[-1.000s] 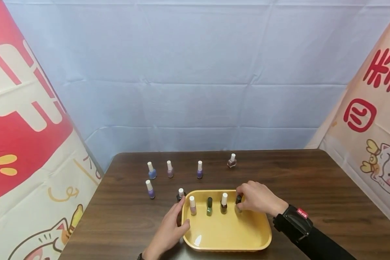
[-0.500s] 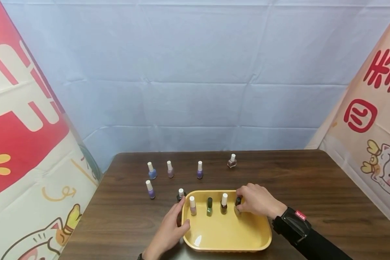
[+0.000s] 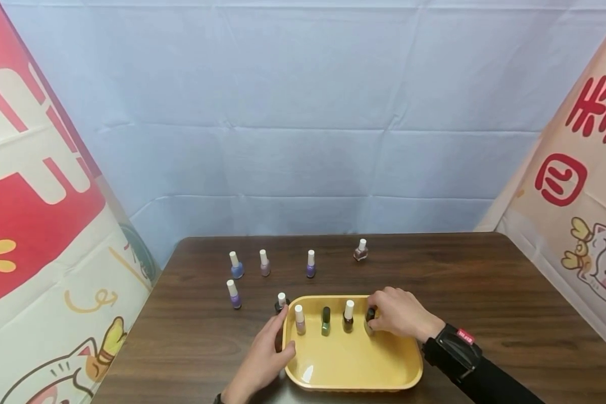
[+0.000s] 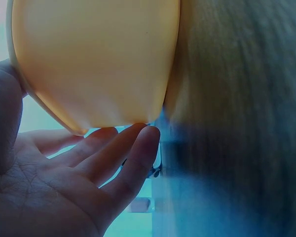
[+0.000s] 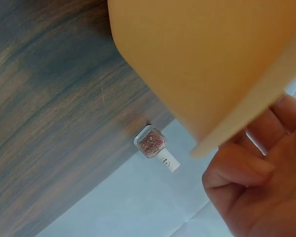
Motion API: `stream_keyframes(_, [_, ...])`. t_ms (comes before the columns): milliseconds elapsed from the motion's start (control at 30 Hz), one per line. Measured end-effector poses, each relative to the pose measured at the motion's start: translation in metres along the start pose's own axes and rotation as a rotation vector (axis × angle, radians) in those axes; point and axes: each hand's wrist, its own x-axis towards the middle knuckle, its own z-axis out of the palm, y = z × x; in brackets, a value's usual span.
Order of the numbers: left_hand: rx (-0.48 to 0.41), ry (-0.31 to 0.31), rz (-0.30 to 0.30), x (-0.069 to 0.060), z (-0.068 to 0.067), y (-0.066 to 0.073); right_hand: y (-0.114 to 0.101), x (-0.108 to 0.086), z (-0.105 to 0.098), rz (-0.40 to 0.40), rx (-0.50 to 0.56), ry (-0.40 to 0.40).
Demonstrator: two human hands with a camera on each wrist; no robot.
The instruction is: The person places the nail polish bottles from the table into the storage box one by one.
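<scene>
In the head view my right hand [image 3: 401, 314] pinches a black-capped nail polish bottle [image 3: 370, 320] at the back right inside the yellow tray [image 3: 353, 387]. The fingers cover part of that bottle, and the right wrist view does not show it. My left hand [image 3: 265, 353] holds the tray's left end, thumb at the rim and fingers along the outer wall. Left of the held bottle, a dark polish with a white cap [image 3: 348, 317], a green polish with a black cap [image 3: 325, 321] and a pale pink polish [image 3: 300, 320] stand upright in a row.
Outside the tray stand a blue polish [image 3: 237, 266], a mauve polish [image 3: 265, 264], two purple polishes [image 3: 310, 265] [image 3: 234, 295], and a glittery brown polish [image 3: 361, 250]. A dark white-capped polish [image 3: 281, 302] is partly hidden beside my left fingers. Cloths enclose the brown table [image 3: 459, 269].
My right hand shifts slightly downward while keeping the black-capped bottle, which moves slightly left. The left hand, tray and other bottles stay essentially in place.
</scene>
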Motion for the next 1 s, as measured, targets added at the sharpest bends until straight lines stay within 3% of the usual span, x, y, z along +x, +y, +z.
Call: stream_keyframes(1000, [-0.016,0.007,0.013,-0.0019,0.0004,0.0001,-0.0052,0.0027,0.0038,0.090,0.004,0.002])
